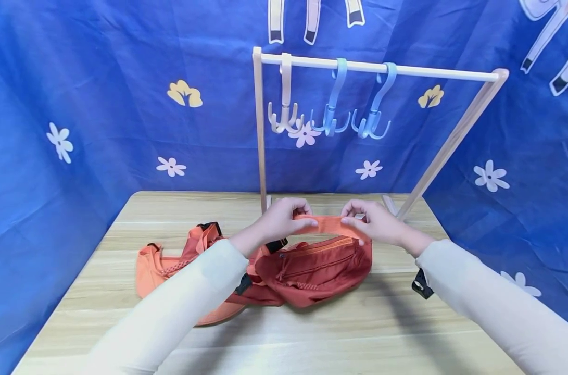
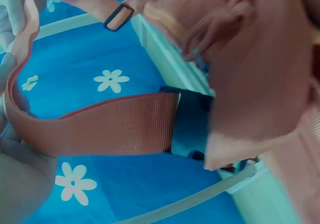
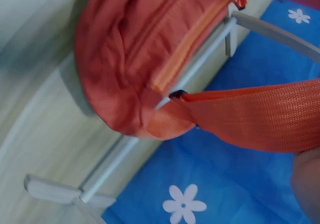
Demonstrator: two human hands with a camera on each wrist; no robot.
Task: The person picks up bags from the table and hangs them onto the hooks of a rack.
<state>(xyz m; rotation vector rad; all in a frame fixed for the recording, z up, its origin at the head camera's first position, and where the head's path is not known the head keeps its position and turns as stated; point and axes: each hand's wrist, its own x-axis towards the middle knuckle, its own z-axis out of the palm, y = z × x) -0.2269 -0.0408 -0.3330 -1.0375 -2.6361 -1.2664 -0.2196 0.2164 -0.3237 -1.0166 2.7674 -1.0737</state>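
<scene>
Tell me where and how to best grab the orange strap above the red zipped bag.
Probably pinch the orange strap across its middle, between the left hand and the right hand, coming down from above. That stretch is flat and drawn out between the hands, lifted off the red zipped bag, so its upper edge and broad faces look reachable.

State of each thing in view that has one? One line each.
Left hand, pinching the orange strap
Right hand, pinching the same strap
Orange strap, raised, held between both hands
Red bag, zip looks closed, not certain
White hook, hung on the rail
Two blue hooks, hung on the rail
Rack, standing
</scene>
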